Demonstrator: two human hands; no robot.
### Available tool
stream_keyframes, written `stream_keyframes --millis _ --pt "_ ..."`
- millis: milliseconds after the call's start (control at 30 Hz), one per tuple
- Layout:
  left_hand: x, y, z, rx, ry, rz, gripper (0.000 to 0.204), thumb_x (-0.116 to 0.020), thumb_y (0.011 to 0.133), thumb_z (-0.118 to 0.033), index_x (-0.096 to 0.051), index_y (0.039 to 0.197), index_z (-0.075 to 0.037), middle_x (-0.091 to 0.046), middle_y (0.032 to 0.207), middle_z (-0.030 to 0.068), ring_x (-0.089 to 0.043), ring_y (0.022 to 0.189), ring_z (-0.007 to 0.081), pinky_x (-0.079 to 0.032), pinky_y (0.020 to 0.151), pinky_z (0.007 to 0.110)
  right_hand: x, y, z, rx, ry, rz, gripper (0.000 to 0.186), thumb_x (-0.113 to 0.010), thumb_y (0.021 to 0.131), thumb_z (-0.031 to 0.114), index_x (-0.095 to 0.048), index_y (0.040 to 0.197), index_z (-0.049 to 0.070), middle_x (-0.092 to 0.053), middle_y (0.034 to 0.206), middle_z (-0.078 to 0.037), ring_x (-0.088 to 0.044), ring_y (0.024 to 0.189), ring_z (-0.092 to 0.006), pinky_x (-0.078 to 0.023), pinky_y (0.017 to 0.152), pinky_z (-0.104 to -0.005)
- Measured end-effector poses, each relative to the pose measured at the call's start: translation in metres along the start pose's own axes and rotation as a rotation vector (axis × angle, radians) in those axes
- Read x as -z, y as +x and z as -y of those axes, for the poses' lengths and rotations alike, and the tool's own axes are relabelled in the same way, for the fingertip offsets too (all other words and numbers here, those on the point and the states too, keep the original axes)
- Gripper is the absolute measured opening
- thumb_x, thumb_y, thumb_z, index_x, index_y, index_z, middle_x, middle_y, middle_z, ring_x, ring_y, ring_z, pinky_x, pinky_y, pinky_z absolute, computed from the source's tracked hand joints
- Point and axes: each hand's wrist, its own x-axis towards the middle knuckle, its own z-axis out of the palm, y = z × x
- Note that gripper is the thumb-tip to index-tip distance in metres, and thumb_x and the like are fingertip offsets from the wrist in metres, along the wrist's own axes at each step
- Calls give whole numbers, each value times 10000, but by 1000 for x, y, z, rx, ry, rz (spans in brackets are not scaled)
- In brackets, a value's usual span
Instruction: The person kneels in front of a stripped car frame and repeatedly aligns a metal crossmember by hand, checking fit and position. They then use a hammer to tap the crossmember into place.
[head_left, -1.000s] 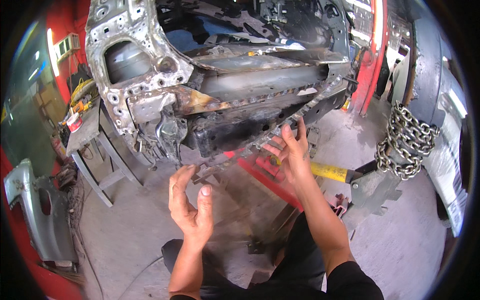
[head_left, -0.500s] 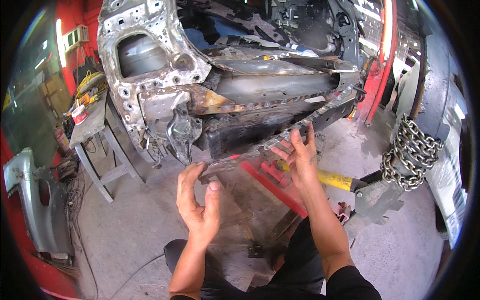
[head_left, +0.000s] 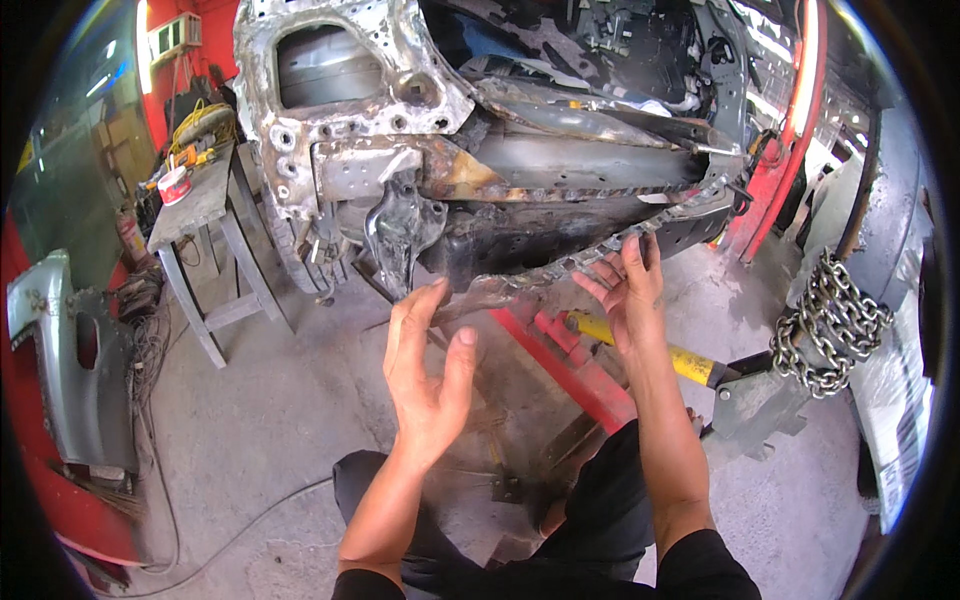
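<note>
A long, narrow metal strip with a jagged edge (head_left: 575, 266) slants along the lower side of a stripped car body (head_left: 350, 130). Its far right end overlaps the body near the sill (head_left: 600, 176). My left hand (head_left: 425, 375) is at the strip's near left end, fingers laid against it and thumb held apart below. Farther right, my right hand (head_left: 635, 290) supports the strip from beneath, fingertips and thumb at its lower edge. Whether the strip is still joined to the body cannot be made out.
Left stands a grey bench (head_left: 205, 200) with a red-and-white tub (head_left: 174, 185). A loose fender panel (head_left: 75, 350) leans at the far left. To the right are a yellow cylinder (head_left: 690, 365), a chain-wrapped post (head_left: 830, 325) and a red post (head_left: 775, 190). A hose (head_left: 260, 525) crosses the floor.
The whole view has shifted, so the car body and both hands sit higher and farther right in the picture. Both hands stay at the same places on the strip.
</note>
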Motion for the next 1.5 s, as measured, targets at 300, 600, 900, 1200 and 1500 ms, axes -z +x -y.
stream_keyframes --millis 300,600,900,1200,1500 --pt "4 2 9 -55 96 -25 444 -691 979 -113 -588 1390 21 -582 1348 167 -585 1241 274 -478 1074 438 -3 11 2 45 51 -12 1217 -835 899 405 52 1663 72 -445 1418 -218 -563 1116 -321 -587 928 -522" --pt "4 3 23 -85 143 -73 398 -674 962 -91 -610 1340 17 -603 1294 189 -622 1160 288 -511 1014 422 1 28 24 103 6 -80 1230 -842 892 411 45 1654 26 -505 1102 -130 -597 984 -292 -605 894 -511" --pt "9 5 38 -38 289 -156 474 -702 960 -162 -569 1381 10 -550 1366 197 -530 1293 340 -423 1102 466 -9 70 30 80 -34 -128 1360 -869 855 437 175 1632 43 -299 1503 -352 -508 1272 -494 -570 971 -547" --pt "-2 23 118 243 -131 -163 748 -731 987 -275 -358 1580 -15 -561 1403 165 -499 1336 262 -404 1110 395 -39 86 14 51 -57 -111 1430 -895 822 438 232 1614 52 -134 1629 -384 -338 1417 -602 -518 1040 -597" --pt "-1 25 120 301 -172 -240 533 -725 973 -143 -485 1419 21 -637 1175 73 -560 1015 123 -469 915 287 -45 93 21 2 -138 -152 1436 -899 807 460 217 1613 51 -119 1625 -384 -320 1418 -605 -520 1025 -627"
